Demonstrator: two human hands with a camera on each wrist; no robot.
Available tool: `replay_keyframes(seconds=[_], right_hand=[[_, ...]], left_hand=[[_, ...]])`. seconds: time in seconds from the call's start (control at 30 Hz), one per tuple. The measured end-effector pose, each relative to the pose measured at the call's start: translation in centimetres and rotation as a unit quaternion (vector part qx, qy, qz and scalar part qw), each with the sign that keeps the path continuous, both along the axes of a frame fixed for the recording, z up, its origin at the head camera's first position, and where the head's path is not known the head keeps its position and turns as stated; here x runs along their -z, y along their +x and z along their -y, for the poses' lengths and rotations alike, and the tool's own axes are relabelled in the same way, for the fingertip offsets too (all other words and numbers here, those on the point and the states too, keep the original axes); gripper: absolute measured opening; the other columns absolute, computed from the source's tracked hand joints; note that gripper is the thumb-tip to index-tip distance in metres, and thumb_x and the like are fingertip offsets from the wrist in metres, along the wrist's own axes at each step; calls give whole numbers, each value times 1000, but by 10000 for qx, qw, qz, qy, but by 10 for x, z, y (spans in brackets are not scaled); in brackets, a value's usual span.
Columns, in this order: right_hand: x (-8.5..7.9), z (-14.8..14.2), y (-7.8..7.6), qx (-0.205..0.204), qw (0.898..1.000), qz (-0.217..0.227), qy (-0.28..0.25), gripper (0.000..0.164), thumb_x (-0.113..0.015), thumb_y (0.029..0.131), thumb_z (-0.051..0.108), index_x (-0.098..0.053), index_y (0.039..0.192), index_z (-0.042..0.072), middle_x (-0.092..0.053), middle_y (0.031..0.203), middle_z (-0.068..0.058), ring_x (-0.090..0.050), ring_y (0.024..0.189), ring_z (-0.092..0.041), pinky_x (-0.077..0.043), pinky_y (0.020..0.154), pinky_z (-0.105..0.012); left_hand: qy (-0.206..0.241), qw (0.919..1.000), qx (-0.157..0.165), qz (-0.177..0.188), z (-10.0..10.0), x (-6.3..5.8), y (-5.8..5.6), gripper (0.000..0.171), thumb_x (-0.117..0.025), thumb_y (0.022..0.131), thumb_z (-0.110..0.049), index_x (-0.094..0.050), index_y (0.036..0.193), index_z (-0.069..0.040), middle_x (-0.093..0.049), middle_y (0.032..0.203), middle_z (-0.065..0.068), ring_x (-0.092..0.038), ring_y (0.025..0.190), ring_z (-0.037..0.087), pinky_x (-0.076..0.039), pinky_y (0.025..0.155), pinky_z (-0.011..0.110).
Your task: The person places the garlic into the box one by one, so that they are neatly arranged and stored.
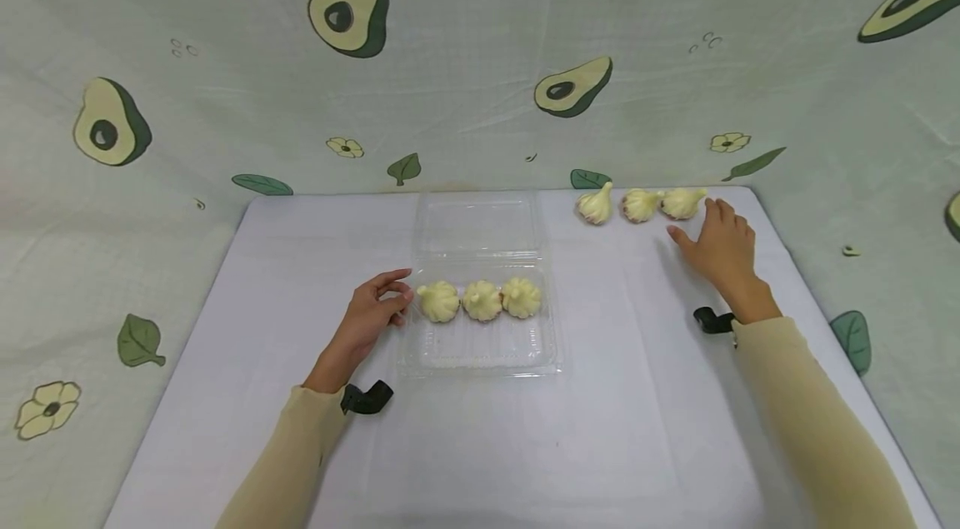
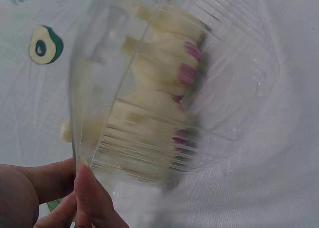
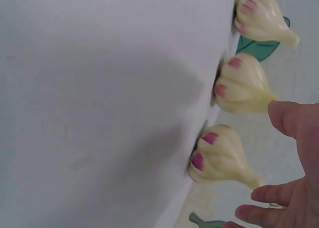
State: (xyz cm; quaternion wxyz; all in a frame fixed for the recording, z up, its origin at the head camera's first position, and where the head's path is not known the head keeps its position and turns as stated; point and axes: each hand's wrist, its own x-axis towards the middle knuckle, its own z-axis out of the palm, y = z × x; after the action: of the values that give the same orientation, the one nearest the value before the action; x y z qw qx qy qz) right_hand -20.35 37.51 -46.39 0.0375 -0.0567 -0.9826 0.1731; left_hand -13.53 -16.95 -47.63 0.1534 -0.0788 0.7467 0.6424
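My left hand (image 1: 372, 311) pinches the left rim of a clear plastic clamshell box (image 1: 480, 354) between thumb and fingers, as the left wrist view shows up close. Three garlic bulbs (image 1: 482, 301) sit in a row across the back of the box's base. At the back right, my right hand (image 1: 722, 244) is spread beside the rightmost loose garlic bulb (image 1: 681, 203). In the right wrist view its thumb and fingertips are right at the stems of two bulbs, with nothing gripped. Two more loose bulbs, a middle one (image 1: 639, 205) and a left one (image 1: 595, 204), stand alongside.
The box's transparent lid (image 1: 478, 225) lies folded back toward the table's far edge. A white cloth covers the table (image 1: 637, 429). Behind it hangs a pale curtain (image 1: 465, 37) printed with avocados. Each wrist carries a black camera mount.
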Motion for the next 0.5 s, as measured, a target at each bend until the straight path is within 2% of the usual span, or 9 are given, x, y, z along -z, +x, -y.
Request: replay_keyframes(seconds=[0.27, 0.5], right_hand=[[2, -12, -17, 63, 9994, 323, -109, 91, -51, 108, 50, -18, 159, -18, -24, 158, -45, -25, 140, -69, -20, 115, -77], [6, -19, -30, 24, 9987, 467, -206, 91, -54, 108, 48, -19, 159, -19, -26, 157, -46, -24, 140, -69, -18, 116, -77]], left_hand=[[2, 10000, 6, 0, 0, 2, -1, 49, -62, 106, -4, -52, 154, -4, -58, 116, 7, -61, 83, 15, -54, 66, 23], [14, 10000, -31, 14, 0, 2, -1, 48, -62, 106, -3, -53, 154, -5, -58, 115, 6, -60, 81, 14, -54, 65, 23]])
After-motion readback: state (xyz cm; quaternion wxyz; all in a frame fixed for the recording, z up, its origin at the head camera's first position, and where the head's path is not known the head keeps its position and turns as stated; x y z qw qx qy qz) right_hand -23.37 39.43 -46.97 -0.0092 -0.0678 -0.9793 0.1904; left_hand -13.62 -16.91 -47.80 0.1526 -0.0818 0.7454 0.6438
